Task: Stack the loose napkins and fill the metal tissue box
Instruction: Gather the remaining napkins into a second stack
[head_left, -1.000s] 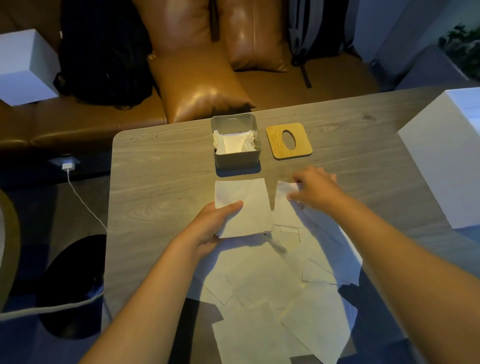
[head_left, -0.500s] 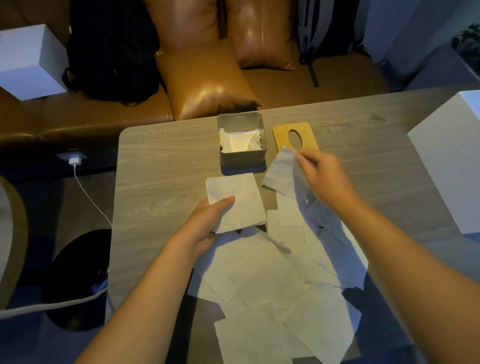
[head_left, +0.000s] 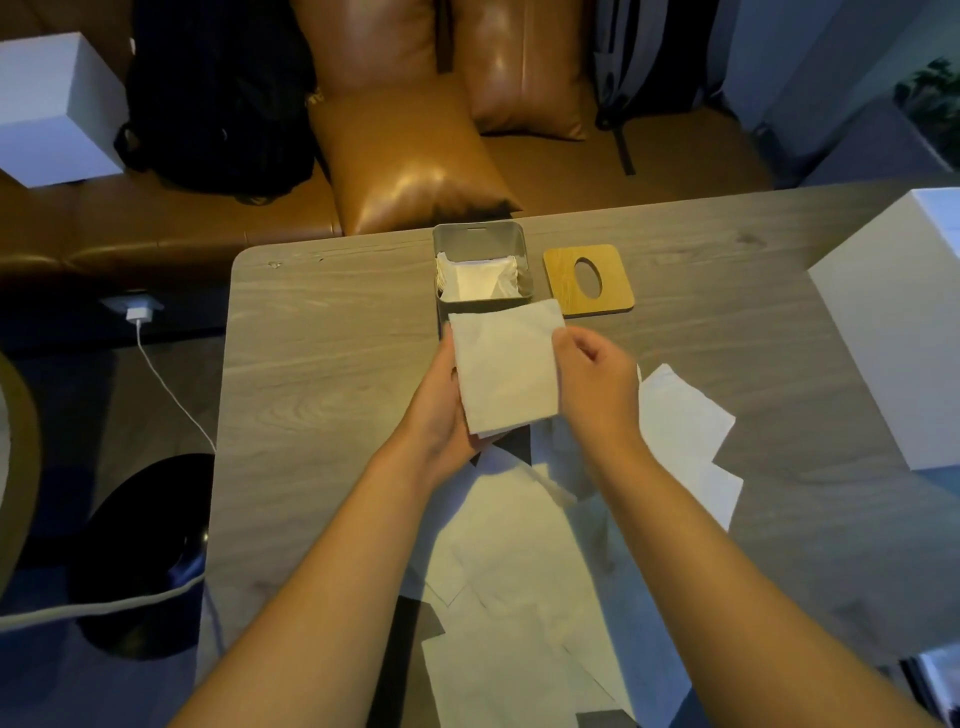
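A small stack of white napkins (head_left: 506, 366) is lifted above the table, just in front of the metal tissue box (head_left: 480, 234). My left hand (head_left: 441, 405) holds the stack from below and along its left edge. My right hand (head_left: 592, 384) pinches its right edge. The box is open and some white napkins (head_left: 478, 278) lie inside it. Several loose napkins (head_left: 519, 545) are scattered on the table under and between my forearms, with more napkins (head_left: 680, 421) to the right of my right hand.
The wooden lid (head_left: 587, 280) with an oval hole lies flat right of the box. A large white box (head_left: 904, 332) stands at the table's right edge. Beyond the table's far edge is a brown leather sofa (head_left: 415, 161). A charger cable (head_left: 166, 379) hangs left.
My right hand carried a napkin from the right pile onto the one in my left hand. Both hands now hold the stack together, raised closer to the tissue box.
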